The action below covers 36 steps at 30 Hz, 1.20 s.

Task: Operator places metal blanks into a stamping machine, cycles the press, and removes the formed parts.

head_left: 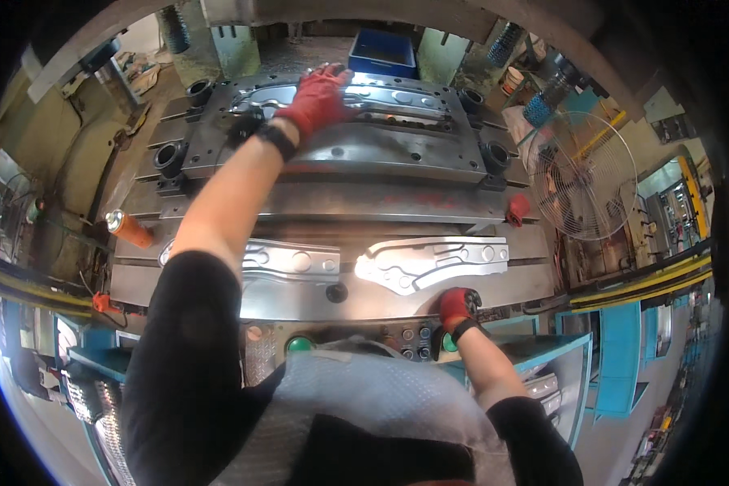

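L hand (pixel 320 101), red glove, is over the die (pixel 340 158), on or just above a shaped metal panel (pixel 401 98) lying on top; contact unclear. L fingers look stretched fwd, thumb apart, no clear pinch. R hand (pixel 460 304), also red glove, is at the front edge of the press bed (pixel 535 275), just beside the R panel (pixel 458 255) & near the green button (pixel 449 343); its fingers look curled, can't tell if they grip anything.

Progress, my read: mid-run. R panel & L panel (pixel 296 261) lie out on the bed in front of the die, both w/ embossed shape, so prob. formed at least in part. Pc on the die isn't off it yet; can't tell if it's pressed, as the hand hides its middle.
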Tool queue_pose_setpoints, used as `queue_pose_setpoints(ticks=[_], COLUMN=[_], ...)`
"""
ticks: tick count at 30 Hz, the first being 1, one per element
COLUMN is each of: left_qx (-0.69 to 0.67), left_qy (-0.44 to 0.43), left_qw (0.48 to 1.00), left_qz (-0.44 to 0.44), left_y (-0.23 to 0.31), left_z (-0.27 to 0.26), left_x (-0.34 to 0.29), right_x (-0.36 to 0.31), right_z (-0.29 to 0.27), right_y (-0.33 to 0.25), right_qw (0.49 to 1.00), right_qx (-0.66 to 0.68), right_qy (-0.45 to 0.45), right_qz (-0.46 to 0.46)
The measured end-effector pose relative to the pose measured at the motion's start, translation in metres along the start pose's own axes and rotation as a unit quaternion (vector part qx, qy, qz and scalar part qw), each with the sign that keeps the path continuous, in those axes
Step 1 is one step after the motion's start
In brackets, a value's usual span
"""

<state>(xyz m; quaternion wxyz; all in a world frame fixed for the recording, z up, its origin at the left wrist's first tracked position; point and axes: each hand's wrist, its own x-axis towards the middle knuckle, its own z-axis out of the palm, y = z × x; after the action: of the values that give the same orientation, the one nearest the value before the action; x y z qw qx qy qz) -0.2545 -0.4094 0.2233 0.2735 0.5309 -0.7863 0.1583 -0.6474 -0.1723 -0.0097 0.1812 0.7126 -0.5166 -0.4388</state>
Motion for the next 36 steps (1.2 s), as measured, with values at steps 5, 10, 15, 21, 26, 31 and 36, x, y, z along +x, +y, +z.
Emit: queue_pose_setpoints(ticks=[5,10,15,21,26,31,36], left_qx=[0.003,0.037,0.042,-0.020,-0.062,-0.015,-0.043], left_qy=[-0.256,-0.212,-0.231,-0.189,-0.171,-0.182,-0.151], left_qw=[0.964,0.977,0.972,0.982,0.983,0.983,0.986], left_qz=[-0.076,0.003,-0.005,0.019,0.033,0.024,0.054], left_y=[-0.030,-0.028,-0.026,-0.032,-0.026,-0.027,-0.033], left_z=[0.047,0.059,0.056,0.061,0.067,0.063,0.063], left_x=[0.045,0.052,0.051,0.048,0.051,0.049,0.053], right_x=[0.005,-0.002,0.001,0.010,-0.001,0.012,0.013], right_z=[0.015,-0.008,0.004,0.007,0.017,0.009,0.019], right_y=[-0.008,0.003,0.000,-0.003,-0.009,0.000,-0.007], right_qw=[1.000,0.999,0.997,0.996,0.999,0.996,0.998], right_qx=[-0.008,0.012,0.034,0.026,0.025,0.072,-0.008], right_qy=[0.011,0.002,0.010,-0.063,-0.010,-0.016,-0.021], right_qz=[0.022,0.051,0.062,0.058,0.026,0.042,0.050])
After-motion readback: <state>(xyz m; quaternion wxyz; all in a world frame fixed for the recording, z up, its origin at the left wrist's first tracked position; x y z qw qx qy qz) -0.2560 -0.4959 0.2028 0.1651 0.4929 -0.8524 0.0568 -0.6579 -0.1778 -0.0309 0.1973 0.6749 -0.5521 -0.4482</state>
